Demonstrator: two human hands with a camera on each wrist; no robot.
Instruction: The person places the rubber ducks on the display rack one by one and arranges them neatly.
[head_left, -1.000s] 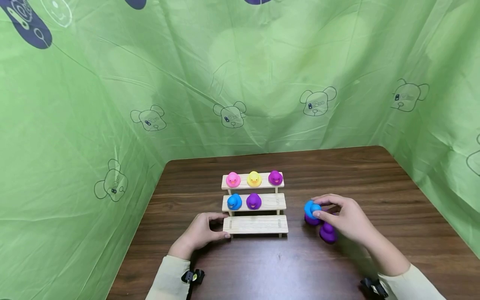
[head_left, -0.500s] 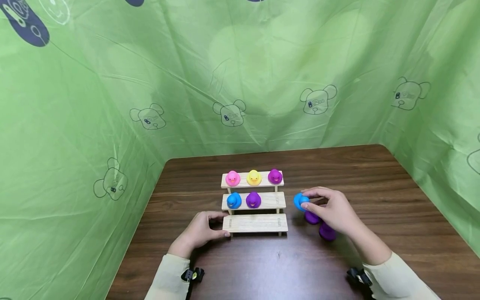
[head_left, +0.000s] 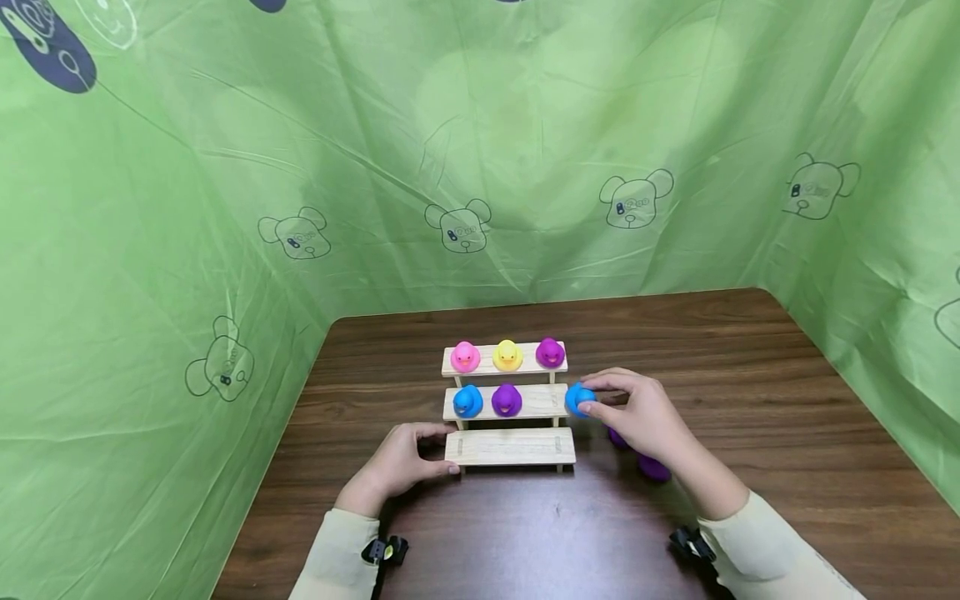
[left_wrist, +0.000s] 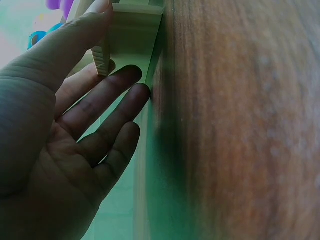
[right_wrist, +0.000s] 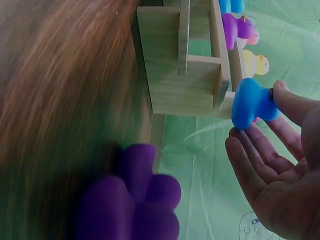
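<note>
The right hand [head_left: 637, 412] pinches a blue duck [head_left: 578, 399] between thumb and fingers, holding it above the table at the right end of the middle step of a wooden rack [head_left: 510, 448]; whether the duck touches the step's edge is hard to tell from these angles. In the right wrist view the thumb presses on the duck's head side while fingertips meet its base, and the duck is tipped on its side relative to that camera. The left hand [head_left: 399, 462] grips the left end of the lowest step, thumb at the front corner and index finger behind, with the remaining fingers extended beside it. On the top step sit a pink duck [head_left: 465, 358], a yellow duck [head_left: 507, 357] and a purple duck [head_left: 551, 354], in that order from left to right. The middle step carries a second blue duck [head_left: 468, 402] at its left end and a second purple duck [head_left: 507, 402] near its centre. Two more purple ducks [right_wrist: 102, 210] rest close together on the brown table [head_left: 555, 533], partly hidden below the right hand in the head view. Green cloth [head_left: 525, 150] printed with bear faces hangs around the table.
</note>
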